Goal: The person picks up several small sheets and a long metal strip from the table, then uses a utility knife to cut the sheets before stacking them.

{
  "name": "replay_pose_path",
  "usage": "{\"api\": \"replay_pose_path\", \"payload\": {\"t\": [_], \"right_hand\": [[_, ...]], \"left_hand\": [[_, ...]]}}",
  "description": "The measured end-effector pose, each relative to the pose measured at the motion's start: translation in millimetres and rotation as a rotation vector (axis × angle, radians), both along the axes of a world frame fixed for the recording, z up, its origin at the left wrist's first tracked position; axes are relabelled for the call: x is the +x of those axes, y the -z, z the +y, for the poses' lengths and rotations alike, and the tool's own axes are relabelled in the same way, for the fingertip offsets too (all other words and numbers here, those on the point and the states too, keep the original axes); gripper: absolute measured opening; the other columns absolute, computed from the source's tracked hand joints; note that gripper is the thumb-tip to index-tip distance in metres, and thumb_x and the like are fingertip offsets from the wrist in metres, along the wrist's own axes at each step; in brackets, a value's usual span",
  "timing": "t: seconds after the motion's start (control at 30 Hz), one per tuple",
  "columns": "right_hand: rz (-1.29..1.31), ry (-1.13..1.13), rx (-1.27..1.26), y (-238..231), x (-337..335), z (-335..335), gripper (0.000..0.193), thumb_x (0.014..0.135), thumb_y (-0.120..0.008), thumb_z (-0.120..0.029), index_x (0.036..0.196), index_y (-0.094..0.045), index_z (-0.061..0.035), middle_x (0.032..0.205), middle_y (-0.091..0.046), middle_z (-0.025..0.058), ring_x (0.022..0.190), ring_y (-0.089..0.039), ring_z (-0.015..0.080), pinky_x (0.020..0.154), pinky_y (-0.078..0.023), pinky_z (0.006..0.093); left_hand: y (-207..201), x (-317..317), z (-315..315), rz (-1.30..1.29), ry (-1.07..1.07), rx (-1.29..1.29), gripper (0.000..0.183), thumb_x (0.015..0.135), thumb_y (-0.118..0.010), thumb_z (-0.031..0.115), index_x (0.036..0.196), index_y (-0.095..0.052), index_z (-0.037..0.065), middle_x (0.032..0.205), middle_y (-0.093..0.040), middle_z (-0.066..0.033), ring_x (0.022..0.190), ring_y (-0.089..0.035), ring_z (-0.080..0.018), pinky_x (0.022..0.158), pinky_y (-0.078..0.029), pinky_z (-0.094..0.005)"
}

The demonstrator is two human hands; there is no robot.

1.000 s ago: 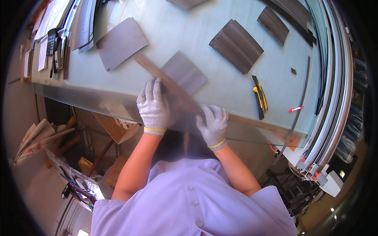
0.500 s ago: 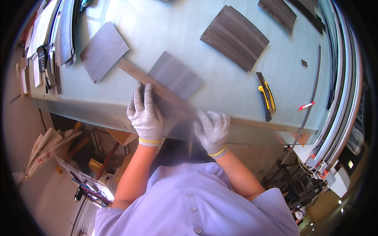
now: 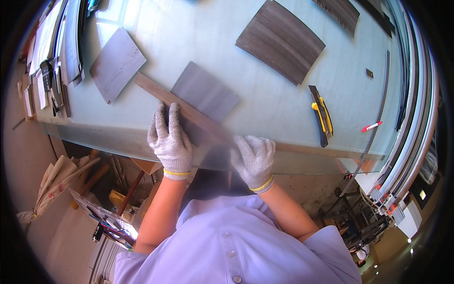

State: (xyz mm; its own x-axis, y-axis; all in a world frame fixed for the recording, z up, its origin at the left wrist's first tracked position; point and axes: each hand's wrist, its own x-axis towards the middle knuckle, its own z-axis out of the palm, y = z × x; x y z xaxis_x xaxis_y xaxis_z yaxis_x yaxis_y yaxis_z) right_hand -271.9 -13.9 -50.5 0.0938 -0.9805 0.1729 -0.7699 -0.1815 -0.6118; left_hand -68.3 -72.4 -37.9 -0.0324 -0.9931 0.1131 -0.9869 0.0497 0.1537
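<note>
Along the near edge of the glass table (image 3: 156,28), in the head view, a brown strip (image 3: 184,109) runs slantwise from its far-left end down toward the person, close against the near-left side of a grey tile (image 3: 205,92). The left hand (image 3: 171,142), gloved, reaches up to it with two fingers stretched out and parted, their tips at the strip's near side; whether its thumb pinches from below I cannot tell. The right hand (image 3: 255,158), also gloved, is curled at the strip's near end, where blur hides whether the fingers close on it or just press.

Compared with a second ago, the left hand's fingers look more spread, and the whole view has shifted, so the table's things sit elsewhere in it. Strip and tile keep their places beside each other, so I judge that the work is at a steadying stage, with no carrying.

A pale tile (image 3: 117,65) lies beyond the strip's far end. To the right are a pile of dark tiles (image 3: 281,42), a yellow-and-black knife (image 3: 322,116) with its blade out, and a red-and-white pen (image 3: 372,127).
</note>
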Motion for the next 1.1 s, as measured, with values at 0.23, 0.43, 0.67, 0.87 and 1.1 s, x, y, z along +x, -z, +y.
{"api": "replay_pose_path", "payload": {"t": [0.23, 0.43, 0.67, 0.87, 1.1], "right_hand": [[-0.018, 0.010, 0.001, -0.9, -1.5, -0.1, 0.043, 0.077, -0.075, -0.015, 0.120, -0.068, -0.0099, 0.102, -0.058, 0.0058, 0.085, -0.055, 0.0281, 0.076, -0.042, 0.0431], [-0.013, 0.016, -0.018, 0.0, -0.8, -1.1, 0.043, 0.076, -0.076, -0.014, 0.118, -0.069, -0.0084, 0.102, -0.059, 0.0052, 0.085, -0.056, 0.0272, 0.075, -0.042, 0.0427], [-0.024, 0.024, -0.019, -1.1, -0.3, -2.0, 0.044, 0.075, -0.076, -0.012, 0.118, -0.069, -0.0086, 0.101, -0.059, 0.0048, 0.085, -0.056, 0.0268, 0.075, -0.042, 0.0424], [-0.030, 0.028, -0.021, -1.8, 1.0, -1.9, 0.043, 0.075, -0.076, -0.012, 0.118, -0.069, -0.0085, 0.101, -0.059, 0.0053, 0.085, -0.056, 0.0274, 0.075, -0.042, 0.0426], [0.000, 0.008, -0.026, -4.7, 2.2, -2.8, 0.043, 0.075, -0.076, -0.013, 0.117, -0.069, -0.0085, 0.100, -0.059, 0.0065, 0.084, -0.055, 0.0285, 0.074, -0.042, 0.0431]], "left_hand": [[-2.2, -2.7, 0.3, -0.026, -0.004, 0.018, 0.055, 0.085, -0.052, -0.001, 0.139, -0.057, 0.009, 0.146, -0.051, -0.0192, 0.125, -0.054, -0.0347, 0.108, -0.036, -0.0425], [-1.6, -2.5, -0.7, -0.018, 0.000, 0.012, 0.055, 0.085, -0.052, 0.000, 0.139, -0.057, 0.009, 0.145, -0.051, -0.0191, 0.124, -0.055, -0.0350, 0.107, -0.036, -0.0432], [-0.9, -1.7, 0.2, -0.032, -0.004, 0.026, 0.055, 0.086, -0.052, 0.000, 0.140, -0.056, 0.009, 0.147, -0.050, -0.0185, 0.126, -0.053, -0.0342, 0.108, -0.036, -0.0434], [-1.7, -0.1, 0.4, -0.031, 0.004, 0.024, 0.057, 0.085, -0.052, -0.001, 0.141, -0.055, 0.010, 0.147, -0.050, -0.0186, 0.127, -0.053, -0.0341, 0.109, -0.035, -0.0433], [-0.7, 1.3, 2.1, -0.018, 0.003, 0.002, 0.062, 0.080, -0.053, -0.002, 0.141, -0.056, 0.012, 0.145, -0.051, -0.0194, 0.124, -0.054, -0.0356, 0.108, -0.037, -0.0442]]}}
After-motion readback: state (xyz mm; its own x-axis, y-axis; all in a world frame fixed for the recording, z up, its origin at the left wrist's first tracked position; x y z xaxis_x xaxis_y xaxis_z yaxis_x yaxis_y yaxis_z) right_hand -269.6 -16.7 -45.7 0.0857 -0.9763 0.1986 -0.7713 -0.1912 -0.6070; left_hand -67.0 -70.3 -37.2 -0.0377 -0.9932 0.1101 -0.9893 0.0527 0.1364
